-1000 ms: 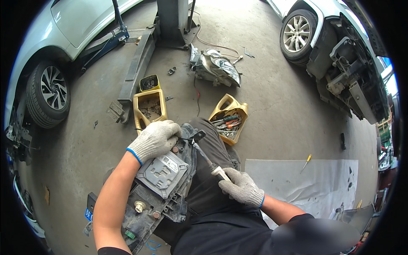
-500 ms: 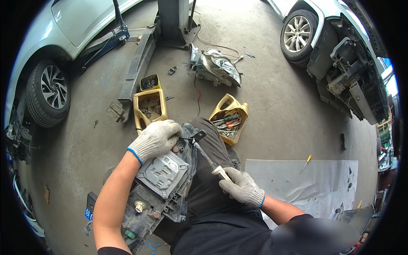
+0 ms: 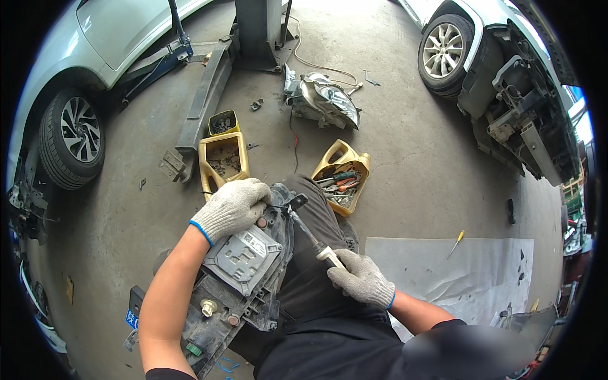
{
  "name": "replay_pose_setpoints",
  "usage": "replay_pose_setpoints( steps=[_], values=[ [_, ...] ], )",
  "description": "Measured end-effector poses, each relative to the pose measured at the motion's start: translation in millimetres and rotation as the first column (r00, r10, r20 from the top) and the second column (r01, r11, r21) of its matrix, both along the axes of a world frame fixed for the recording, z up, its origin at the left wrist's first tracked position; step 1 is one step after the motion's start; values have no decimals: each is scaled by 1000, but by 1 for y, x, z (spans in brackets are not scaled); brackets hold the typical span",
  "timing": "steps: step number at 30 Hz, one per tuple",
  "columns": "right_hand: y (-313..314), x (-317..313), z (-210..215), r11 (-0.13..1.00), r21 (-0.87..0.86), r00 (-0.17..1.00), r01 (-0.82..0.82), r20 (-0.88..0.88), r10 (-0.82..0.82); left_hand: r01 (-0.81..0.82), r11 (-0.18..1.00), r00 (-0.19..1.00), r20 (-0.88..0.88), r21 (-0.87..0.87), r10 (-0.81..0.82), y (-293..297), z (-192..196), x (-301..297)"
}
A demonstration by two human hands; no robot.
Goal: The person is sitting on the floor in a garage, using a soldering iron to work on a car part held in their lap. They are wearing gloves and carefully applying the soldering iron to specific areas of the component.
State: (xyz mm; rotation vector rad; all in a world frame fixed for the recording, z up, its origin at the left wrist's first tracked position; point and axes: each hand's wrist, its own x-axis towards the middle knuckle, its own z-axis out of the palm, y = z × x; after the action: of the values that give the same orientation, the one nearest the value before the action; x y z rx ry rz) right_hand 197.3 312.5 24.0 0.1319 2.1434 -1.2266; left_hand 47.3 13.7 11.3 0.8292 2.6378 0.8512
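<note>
Gloves cover both hands. The left hand (image 3: 233, 206) is closed over the top end of a black car lamp housing (image 3: 237, 278) that lies across the person's lap. The right hand (image 3: 361, 278) is wrapped tight around the pale handle of a screwdriver (image 3: 310, 234). Its tip touches a black bracket at the top of the housing. I think the job is in the middle: the grey box on the back of the housing is on, and the tool is at work on one spot.

On the floor just past the knees sit cut yellow jugs (image 3: 223, 155) full of small parts and another yellow jug (image 3: 342, 174) with tools. A second headlight (image 3: 323, 98) lies farther off. A grey sheet (image 3: 456, 272) with a small yellow screwdriver (image 3: 456, 242) is on the right. White cars stand at both sides. Nothing blocks the hands.
</note>
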Motion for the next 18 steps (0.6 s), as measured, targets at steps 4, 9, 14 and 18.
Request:
replay_pose_setpoints(
  steps=[4,9,14,18],
  values=[
    [-1,-2,2,1000,2,1000,-3,17,3,10,1000,1000,-5,6,-10,-1,-1,0],
    [1,0,-2,1000,-12,1000,-1,1,1,26,1000,1000,-3,4,-26,0,3,0],
    [-1,-1,-1,999,-39,1000,6,13,-6,15,1000,1000,-4,23,-15,-1,1,0],
    [-2,-3,2,997,-60,994,48,97,-42,-3,1000,1000,18,29,3,1,1,1]
  ],
)
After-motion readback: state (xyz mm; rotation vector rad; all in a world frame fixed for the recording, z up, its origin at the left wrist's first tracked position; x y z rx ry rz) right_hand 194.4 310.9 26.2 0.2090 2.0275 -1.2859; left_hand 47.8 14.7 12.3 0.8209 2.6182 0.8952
